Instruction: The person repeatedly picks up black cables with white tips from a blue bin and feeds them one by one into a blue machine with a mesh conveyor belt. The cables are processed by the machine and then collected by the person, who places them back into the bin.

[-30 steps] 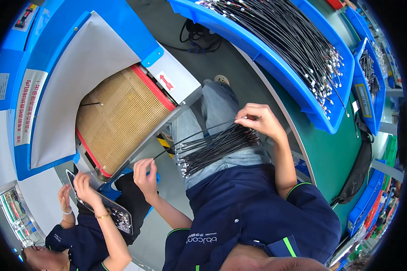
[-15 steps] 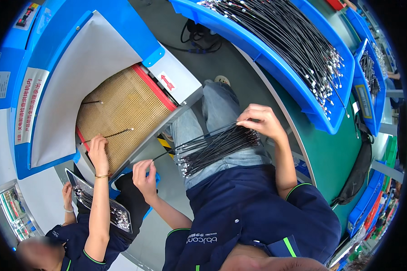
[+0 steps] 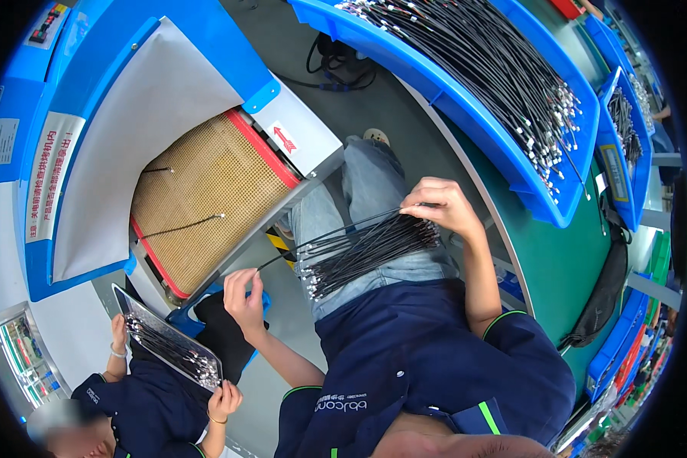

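A thin black cable [image 3: 324,238] is stretched slantwise above my lap. Its left end is pinched between thumb and finger of my left hand [image 3: 244,305]. My right hand [image 3: 443,204] grips the other end, higher up and to the right. Under the cable, a bundle of black cables [image 3: 359,263] with small pale connectors lies across my thighs. The bundle's right end is just below my right hand.
On the left, two cables lie on the mesh belt [image 3: 198,191] of a blue-and-white machine [image 3: 229,46]. A co-worker at lower left holds a tray [image 3: 210,353] of cables. At right, a large blue bin [image 3: 435,95] full of cables sits on a green table [image 3: 561,259].
The co-worker's hand has withdrawn from the belt to the tray's edge, leaving a cable lying on the mesh. My hands and the stretched cable have barely moved.
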Available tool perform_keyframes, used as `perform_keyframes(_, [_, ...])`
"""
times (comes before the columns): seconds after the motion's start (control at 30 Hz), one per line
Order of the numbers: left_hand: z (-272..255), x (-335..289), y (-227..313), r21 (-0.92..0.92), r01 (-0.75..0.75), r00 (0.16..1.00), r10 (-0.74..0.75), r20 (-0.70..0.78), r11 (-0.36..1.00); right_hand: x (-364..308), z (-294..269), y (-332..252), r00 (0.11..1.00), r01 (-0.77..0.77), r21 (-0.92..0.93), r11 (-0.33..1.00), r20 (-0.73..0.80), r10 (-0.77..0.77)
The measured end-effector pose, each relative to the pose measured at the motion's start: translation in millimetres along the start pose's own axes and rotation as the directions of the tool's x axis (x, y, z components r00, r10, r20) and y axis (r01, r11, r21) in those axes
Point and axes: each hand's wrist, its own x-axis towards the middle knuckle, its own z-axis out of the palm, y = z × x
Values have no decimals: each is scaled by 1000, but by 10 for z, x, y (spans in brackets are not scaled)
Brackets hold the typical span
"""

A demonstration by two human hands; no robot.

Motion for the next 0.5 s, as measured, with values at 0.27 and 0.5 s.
perform_keyframes(0.27, [21, 3, -15, -4, 16, 1000, -16, 21, 1000, -33, 4, 12, 997, -72, -29, 997, 17, 73])
perform_keyframes(0.5, [22, 60, -171, -17, 76, 997, -75, 36, 997, 64, 113, 18, 1000, 8, -87, 996, -4, -9])
